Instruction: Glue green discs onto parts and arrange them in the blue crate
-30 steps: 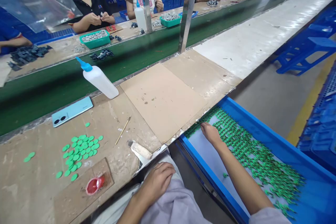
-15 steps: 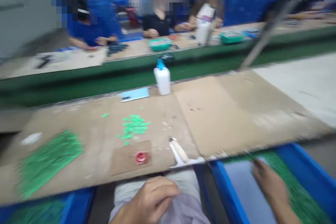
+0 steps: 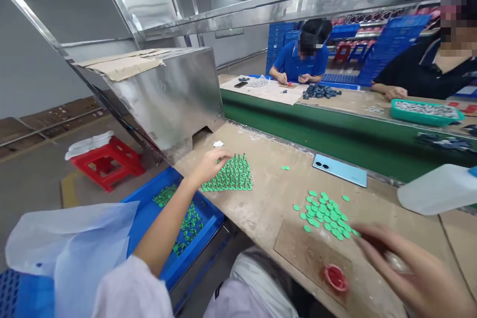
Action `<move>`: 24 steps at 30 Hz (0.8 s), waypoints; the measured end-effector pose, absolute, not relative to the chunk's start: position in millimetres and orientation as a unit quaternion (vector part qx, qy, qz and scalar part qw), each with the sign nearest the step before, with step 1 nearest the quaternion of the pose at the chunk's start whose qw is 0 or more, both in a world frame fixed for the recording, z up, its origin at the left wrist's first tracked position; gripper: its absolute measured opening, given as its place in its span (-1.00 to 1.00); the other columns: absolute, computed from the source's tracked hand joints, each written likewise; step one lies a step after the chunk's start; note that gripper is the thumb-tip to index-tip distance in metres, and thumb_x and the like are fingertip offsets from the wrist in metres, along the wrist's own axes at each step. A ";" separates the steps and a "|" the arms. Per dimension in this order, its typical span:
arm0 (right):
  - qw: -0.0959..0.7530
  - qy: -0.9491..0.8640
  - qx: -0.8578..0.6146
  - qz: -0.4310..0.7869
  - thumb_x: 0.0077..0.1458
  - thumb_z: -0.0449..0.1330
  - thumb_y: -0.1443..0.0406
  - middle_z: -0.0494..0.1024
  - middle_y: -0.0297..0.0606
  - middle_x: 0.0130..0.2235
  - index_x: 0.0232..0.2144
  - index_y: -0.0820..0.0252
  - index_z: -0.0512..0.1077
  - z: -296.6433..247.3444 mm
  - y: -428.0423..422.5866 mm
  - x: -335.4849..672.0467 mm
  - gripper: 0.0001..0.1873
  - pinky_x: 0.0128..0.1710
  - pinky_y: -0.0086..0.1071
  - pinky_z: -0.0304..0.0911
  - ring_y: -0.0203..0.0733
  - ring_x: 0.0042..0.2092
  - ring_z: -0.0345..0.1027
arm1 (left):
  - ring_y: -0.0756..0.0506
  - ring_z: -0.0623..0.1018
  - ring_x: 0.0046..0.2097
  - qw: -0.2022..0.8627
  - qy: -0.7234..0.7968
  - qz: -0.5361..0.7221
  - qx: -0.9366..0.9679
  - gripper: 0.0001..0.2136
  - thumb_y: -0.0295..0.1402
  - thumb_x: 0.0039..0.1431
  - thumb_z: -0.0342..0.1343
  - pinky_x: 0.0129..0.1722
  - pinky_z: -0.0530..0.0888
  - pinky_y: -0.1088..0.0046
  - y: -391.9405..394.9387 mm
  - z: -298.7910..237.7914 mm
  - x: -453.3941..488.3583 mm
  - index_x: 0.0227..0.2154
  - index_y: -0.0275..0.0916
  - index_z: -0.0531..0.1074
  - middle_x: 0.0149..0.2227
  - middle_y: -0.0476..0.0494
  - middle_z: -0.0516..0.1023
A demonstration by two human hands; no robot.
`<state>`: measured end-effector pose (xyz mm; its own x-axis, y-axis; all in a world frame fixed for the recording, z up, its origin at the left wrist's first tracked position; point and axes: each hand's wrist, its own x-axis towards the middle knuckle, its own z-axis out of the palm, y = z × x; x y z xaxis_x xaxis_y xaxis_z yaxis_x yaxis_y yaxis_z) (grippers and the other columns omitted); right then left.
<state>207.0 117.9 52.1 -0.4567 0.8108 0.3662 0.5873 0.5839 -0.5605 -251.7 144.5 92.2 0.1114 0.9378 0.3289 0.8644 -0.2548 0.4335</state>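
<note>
My left hand (image 3: 212,165) is at the far left of the table, over tight rows of small green pieces (image 3: 233,179) with dark upright parts. Its fingers are bent together, and what they hold, if anything, is hidden. Blurred by motion, my right hand (image 3: 413,268) is at the lower right. Its thumb and fingers come together beside a loose group of flat green discs (image 3: 328,216), the tips close to one disc. A pale object (image 3: 398,262) shows between them; I cannot tell whether it is held. A red cup (image 3: 336,278) stands on a brown board (image 3: 298,248).
A blue bin (image 3: 139,228) with green pieces adjoins the table's left edge. Behind the discs lie a light-blue phone (image 3: 341,170) and a white bottle (image 3: 436,190). A metal box (image 3: 182,99) bounds the table's far left. Co-workers sit beyond the green divider (image 3: 276,124).
The view has swung left. My left hand has gone from my lap to the green rows. My right hand has left the right-hand bin and come over the table beside the discs.
</note>
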 end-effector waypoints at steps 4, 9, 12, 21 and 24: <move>0.213 -0.874 -0.323 0.295 0.28 0.04 0.16 0.60 -0.16 -0.28 -0.20 0.16 0.51 64.7 182.9 74.3 -0.71 -0.31 -0.31 0.39 -0.16 -0.33 0.47 | -0.11 0.56 -0.02 0.156 0.554 0.167 0.800 -0.79 -0.53 0.21 0.06 0.06 0.42 0.40 220.8 81.4 -256.0 -0.22 -0.25 0.58 -0.10 -0.17 0.62; 0.209 -0.855 -0.359 0.311 0.18 0.07 0.31 0.62 -0.12 -0.25 -0.20 0.28 0.52 49.8 241.5 -17.8 -0.75 -0.21 -0.31 0.34 -0.15 -0.25 0.47 | -0.09 0.58 -0.12 0.218 0.518 0.107 0.820 -0.77 -0.61 0.06 0.14 -0.07 0.45 0.49 275.7 63.0 -259.3 -0.28 -0.26 0.63 -0.17 -0.13 0.66; 0.189 -0.851 -0.376 0.314 0.19 0.10 0.31 0.63 -0.14 -0.26 -0.19 0.28 0.54 43.3 256.9 -42.7 -0.75 -0.23 -0.36 0.31 -0.17 -0.27 0.46 | -0.05 0.58 -0.21 0.251 0.499 0.080 0.826 -0.79 -0.60 0.03 0.17 -0.16 0.44 0.53 290.3 59.9 -267.6 -0.31 -0.26 0.64 -0.26 -0.09 0.67; 0.089 -0.863 -0.434 0.242 0.12 0.18 0.38 0.65 -0.19 -0.23 -0.23 0.22 0.60 42.0 276.1 -95.4 -0.79 -0.28 -0.44 0.19 -0.16 -0.23 0.48 | 0.01 0.51 -0.36 0.312 0.482 0.055 0.817 -0.78 -0.60 -0.04 0.20 -0.32 0.38 0.58 307.8 54.0 -275.8 -0.34 -0.28 0.66 -0.40 -0.01 0.65; 0.056 -0.867 -0.437 0.234 0.09 0.18 0.41 0.66 -0.20 -0.24 -0.23 0.20 0.60 41.3 276.6 -96.0 -0.77 -0.29 -0.45 0.19 -0.16 -0.24 0.49 | 0.01 0.51 -0.36 0.328 0.480 0.058 0.812 -0.79 -0.60 -0.05 0.21 -0.34 0.37 0.59 308.4 50.6 -276.3 -0.35 -0.28 0.66 -0.41 -0.01 0.65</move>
<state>-96.0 276.6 41.3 -0.6121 0.7834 -0.1075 0.7310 0.5087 -0.4548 -276.3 308.4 50.6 0.5334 0.8165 -0.2211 0.7409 -0.3248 0.5879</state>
